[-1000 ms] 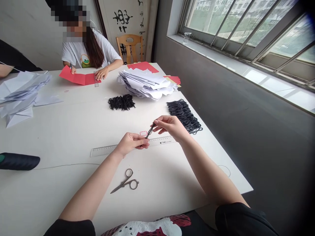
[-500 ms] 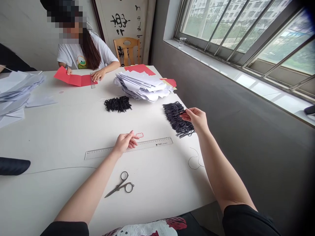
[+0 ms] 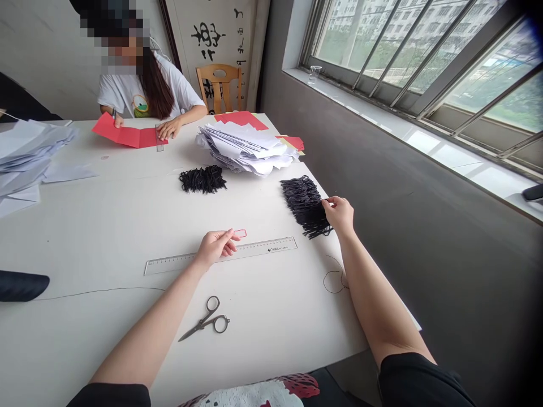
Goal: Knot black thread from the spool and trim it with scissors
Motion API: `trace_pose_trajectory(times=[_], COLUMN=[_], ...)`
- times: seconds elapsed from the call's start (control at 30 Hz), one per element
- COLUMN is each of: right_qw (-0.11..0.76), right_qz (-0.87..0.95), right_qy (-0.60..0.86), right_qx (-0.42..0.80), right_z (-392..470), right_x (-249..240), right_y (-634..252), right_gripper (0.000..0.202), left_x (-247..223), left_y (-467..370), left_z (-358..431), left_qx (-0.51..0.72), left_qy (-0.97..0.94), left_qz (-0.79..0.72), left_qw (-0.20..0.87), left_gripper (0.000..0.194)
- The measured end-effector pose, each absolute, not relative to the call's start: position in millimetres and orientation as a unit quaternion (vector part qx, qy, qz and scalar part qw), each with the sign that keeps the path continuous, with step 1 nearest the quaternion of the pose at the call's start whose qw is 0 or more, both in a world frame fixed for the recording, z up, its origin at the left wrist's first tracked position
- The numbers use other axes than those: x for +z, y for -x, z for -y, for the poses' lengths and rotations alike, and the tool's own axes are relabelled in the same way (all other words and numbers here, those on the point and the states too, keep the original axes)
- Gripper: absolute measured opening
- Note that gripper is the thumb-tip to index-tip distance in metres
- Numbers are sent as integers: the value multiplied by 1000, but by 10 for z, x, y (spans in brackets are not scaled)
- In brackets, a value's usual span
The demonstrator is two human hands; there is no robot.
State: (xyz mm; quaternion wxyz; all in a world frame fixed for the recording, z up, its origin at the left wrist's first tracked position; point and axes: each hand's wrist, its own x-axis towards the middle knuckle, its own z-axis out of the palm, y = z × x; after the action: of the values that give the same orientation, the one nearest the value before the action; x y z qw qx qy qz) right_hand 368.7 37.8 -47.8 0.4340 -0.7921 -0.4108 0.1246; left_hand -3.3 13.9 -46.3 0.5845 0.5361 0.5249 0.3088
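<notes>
My right hand (image 3: 340, 215) is at the right edge of a neat row of black cords (image 3: 303, 204), thumb and forefinger pinched at the cords' edge; what lies between the fingertips is too small to make out. My left hand (image 3: 218, 246) hovers over a clear ruler (image 3: 271, 246), thumb against forefinger and the other fingers curled; nothing can be made out in it. A small red outlined rectangle (image 3: 240, 233) shows just past its fingertips. Dark scissors (image 3: 206, 322) lie spread nearer to me. Farther back sits a smaller bunch of black loops (image 3: 203, 179).
White papers (image 3: 248, 148) are piled at the back, and more papers (image 3: 29, 152) lie at the left. Across the table (image 3: 106, 226), a person's hands (image 3: 169, 129) rest on red paper (image 3: 127, 137). A thin loose thread (image 3: 333, 281) lies near my right forearm.
My right hand has moved down and slightly right, from over the black cords to their right edge. My left hand has hardly moved.
</notes>
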Motion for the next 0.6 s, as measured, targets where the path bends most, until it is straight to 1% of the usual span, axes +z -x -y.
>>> trace_pose_trajectory(times=[0.07,0.13,0.2,0.27,0.37,0.47,0.5,0.6], right_qw=[414,400,396,404,430,476,487,463], right_qz=[412,405,396,388,387,438,469,554], right_qy=[806,818,825,826,815,763,736,690], right_qx=[93,75,67,58,31,12,26,56], right_z=[-369,-364,-365,-363,-309,-117,-17,340], right_x=[-523,-570,-599,-579,-421,-157,-74,71], right_y=[-3707,-3705,-3698,-3698,-3705,-3628,-3562,-3237], right_gripper=[24,31,41,44,42,32,28,26], left_x=[-472,-476,-475,-474,-482,-514,-527,-542], left_y=[35,37,38,39,46,56,56,41], left_z=[-135,-133,-131,-130,-131,-135,-136,-131], left_qx=[307,305,304,302,299,298,299,305], left_qy=[-540,-544,-546,-547,-554,-564,-567,-569], left_qz=[-524,-523,-525,-526,-525,-521,-519,-518], left_qw=[583,581,579,577,572,567,565,561], left_gripper=[53,52,52,51,52,54,54,53])
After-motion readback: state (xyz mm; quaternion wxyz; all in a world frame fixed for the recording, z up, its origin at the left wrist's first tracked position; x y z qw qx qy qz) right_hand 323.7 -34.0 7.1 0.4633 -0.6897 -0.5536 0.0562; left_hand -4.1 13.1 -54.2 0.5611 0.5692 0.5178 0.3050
